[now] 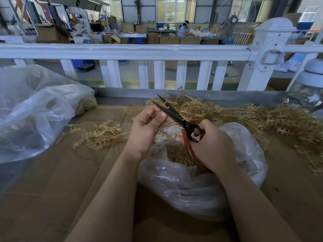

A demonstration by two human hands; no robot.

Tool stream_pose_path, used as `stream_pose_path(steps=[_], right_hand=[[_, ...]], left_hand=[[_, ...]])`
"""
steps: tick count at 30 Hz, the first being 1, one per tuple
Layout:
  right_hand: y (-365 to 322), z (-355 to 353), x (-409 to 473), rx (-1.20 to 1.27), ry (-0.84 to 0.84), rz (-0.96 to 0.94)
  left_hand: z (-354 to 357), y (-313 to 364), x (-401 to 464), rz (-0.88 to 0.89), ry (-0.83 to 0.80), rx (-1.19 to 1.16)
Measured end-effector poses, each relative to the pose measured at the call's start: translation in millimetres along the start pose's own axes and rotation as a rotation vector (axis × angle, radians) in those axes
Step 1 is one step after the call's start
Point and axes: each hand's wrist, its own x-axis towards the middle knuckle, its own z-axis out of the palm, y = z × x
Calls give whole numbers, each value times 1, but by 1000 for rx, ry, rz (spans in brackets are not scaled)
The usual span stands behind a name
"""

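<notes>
Head view is showing the clear bag (192, 189) nearest me, part full of golden bits, and above it my right hand (209, 145) is gripping the scissors (176, 117) by their red handles, blades slightly apart. My left hand (146, 126) is pinching a golden sprig (168, 125) beside the blades, loose sprigs (192, 105) lying beyond, before the white railing (122, 51)

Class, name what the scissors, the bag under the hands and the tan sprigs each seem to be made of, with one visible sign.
The scissors have dark, dull metal blades and red-brown handles, probably rubber-coated or painted. The bag is thin clear plastic film, glossy and crinkled. The sprigs are translucent tan and regularly branched, likely moulded plastic.
</notes>
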Motion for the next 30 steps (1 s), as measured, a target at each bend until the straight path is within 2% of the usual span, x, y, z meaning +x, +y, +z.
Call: stream_pose_path(steps=[16,30], right_hand=[[10,7,5,-56,-27,60],[8,6,4,-67,12,39]], left_hand=[[7,2,-2,54,-115,68],[9,1,-2,26,-77,47]])
